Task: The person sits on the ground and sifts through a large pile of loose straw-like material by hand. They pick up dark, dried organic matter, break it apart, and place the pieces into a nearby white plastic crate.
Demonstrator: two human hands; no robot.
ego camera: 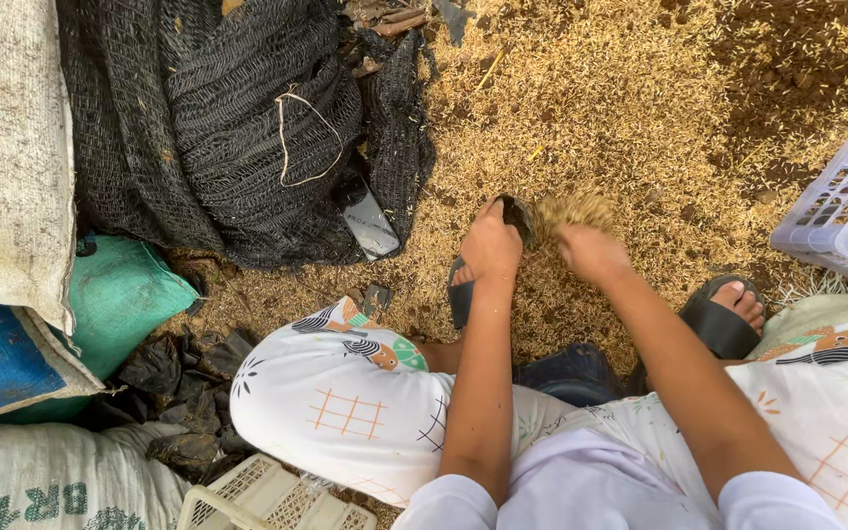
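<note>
Head view looks down on a squatting person. Left hand [491, 240] grips a dark scoop [516, 218]; right hand [593, 252] is closed on a clump of husks [575, 209], just right of the scoop, above the husk-strewn ground [640, 108]. Black netting [238, 118] with a phone [369, 223] lies far left; a crate [836, 211] stands right.

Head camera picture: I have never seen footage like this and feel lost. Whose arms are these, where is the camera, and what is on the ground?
The camera sits on a person's head and looks down, so the arms are that person's own. They squat over ground covered in straw-coloured husks. The left hand and right hand meet around a small tuft of husks. Both feet wear dark sandals. Nearby lie black netting, a phone, woven sacks and a pale plastic crate.
</note>
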